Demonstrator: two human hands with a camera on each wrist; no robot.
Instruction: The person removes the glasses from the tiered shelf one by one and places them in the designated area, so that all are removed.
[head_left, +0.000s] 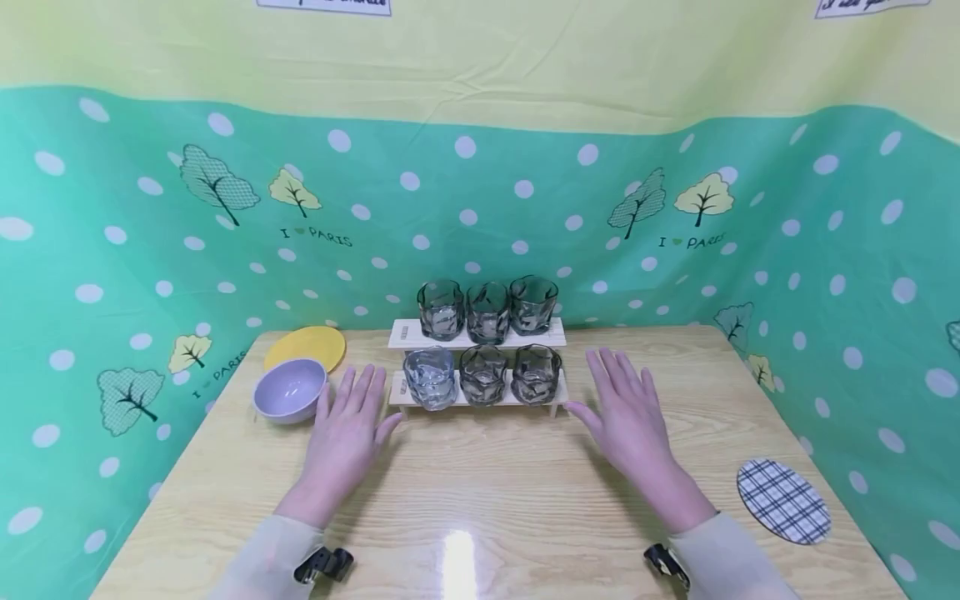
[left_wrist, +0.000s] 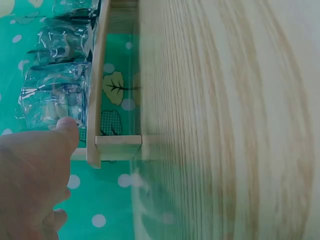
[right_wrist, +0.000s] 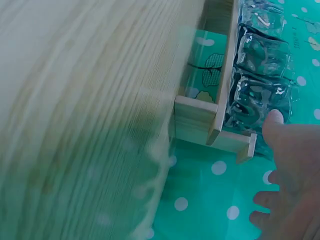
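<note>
My left hand (head_left: 347, 437) is held flat over the table with fingers straight, just right of a lavender bowl (head_left: 291, 392); its fingertips overlap the bowl's edge in the head view. My right hand (head_left: 630, 417) mirrors it, fingers straight, holding nothing. Between the hands stands a two-step wooden rack. On its front step (head_left: 396, 390) sit a bluish glass (head_left: 431, 379) at the left and two grey glasses, one in the middle (head_left: 483, 377) and one at the right (head_left: 536, 375). Three more dark glasses (head_left: 487, 312) stand on the white back step (head_left: 405, 334).
A yellow disc (head_left: 322, 343) lies at the back left, partly behind the bowl. A round plaid coaster (head_left: 783, 502) is near the table's right edge. Green dotted cloth (head_left: 465, 192) hangs behind and along both sides of the wooden table (head_left: 525, 500).
</note>
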